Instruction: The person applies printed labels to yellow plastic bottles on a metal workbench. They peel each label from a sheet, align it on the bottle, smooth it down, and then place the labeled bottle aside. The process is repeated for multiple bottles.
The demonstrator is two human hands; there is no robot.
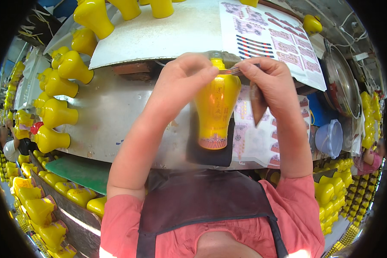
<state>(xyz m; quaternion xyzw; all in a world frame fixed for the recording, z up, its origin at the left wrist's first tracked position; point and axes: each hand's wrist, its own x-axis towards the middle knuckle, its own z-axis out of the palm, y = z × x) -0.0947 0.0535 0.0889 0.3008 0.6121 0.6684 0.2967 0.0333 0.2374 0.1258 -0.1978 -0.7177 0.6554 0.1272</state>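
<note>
A glossy yellow bottle (217, 103) with printed lettering and a patterned band near its base is in front of me, over a black cloth (210, 158). At its neck runs a narrow dark striped decal strip (233, 70). My left hand (185, 75) pinches at the strip's left end, beside the neck. The strip's other end is between the thumb and fingers of my right hand (268, 75). A brown, flat, pointed piece (257, 105) hangs down from the right palm, partly covered by the fingers.
Decal sheets lie on the far board (271, 30) and on the metal table at right (251, 139). Yellow bottles (56, 114) line the left side. At right are a light-blue bucket (329, 137) and a metal basin (342, 79). Many more bottles stand on both sides.
</note>
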